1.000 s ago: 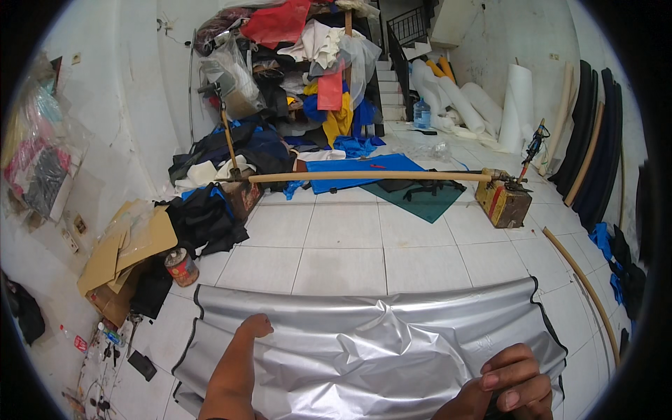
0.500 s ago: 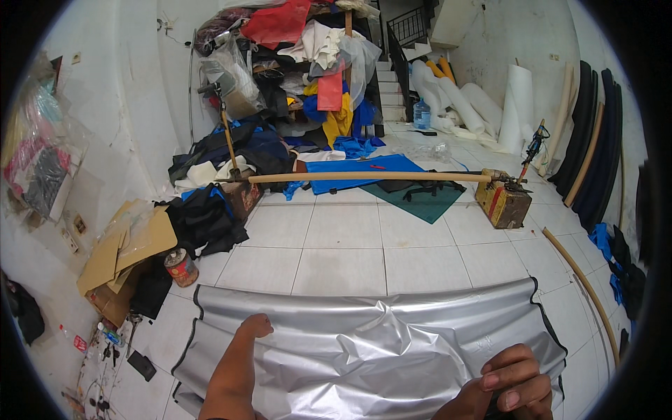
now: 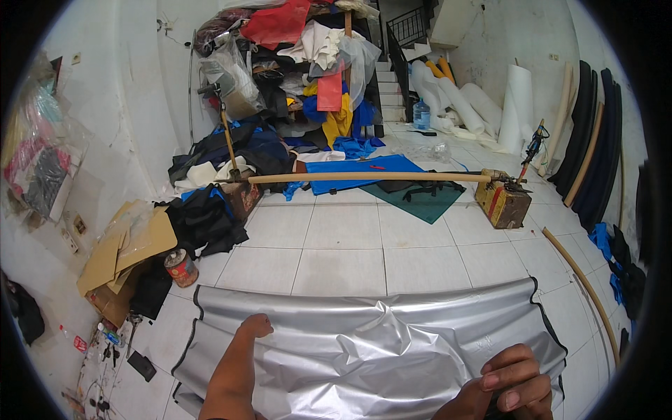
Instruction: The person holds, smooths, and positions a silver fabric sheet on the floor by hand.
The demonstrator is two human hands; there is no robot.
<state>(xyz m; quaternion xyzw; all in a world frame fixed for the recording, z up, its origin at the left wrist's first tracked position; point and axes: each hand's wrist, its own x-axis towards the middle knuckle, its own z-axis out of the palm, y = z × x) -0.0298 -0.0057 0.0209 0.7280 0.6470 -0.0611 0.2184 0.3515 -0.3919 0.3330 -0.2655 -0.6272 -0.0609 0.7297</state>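
Observation:
A silver sheet (image 3: 315,357) with dark edging lies spread over the floor in front of me. Its surface is creased, most of all around the middle. My left hand (image 3: 257,325) is closed in a fist over its left part, and the underside of the fingers is hidden. My right hand (image 3: 514,381) is above the near right part of the sheet. Its fingers are curled in toward the palm; what they hold, if anything, does not show.
A long pole (image 3: 371,178) spans between two low supports, the right one a worn box (image 3: 504,203). Cardboard (image 3: 129,248) and a tin can (image 3: 181,267) stand at the left. A curved tube (image 3: 584,287) lies at the right. Piled fabric (image 3: 308,77) and white rolls (image 3: 516,108) are at the back.

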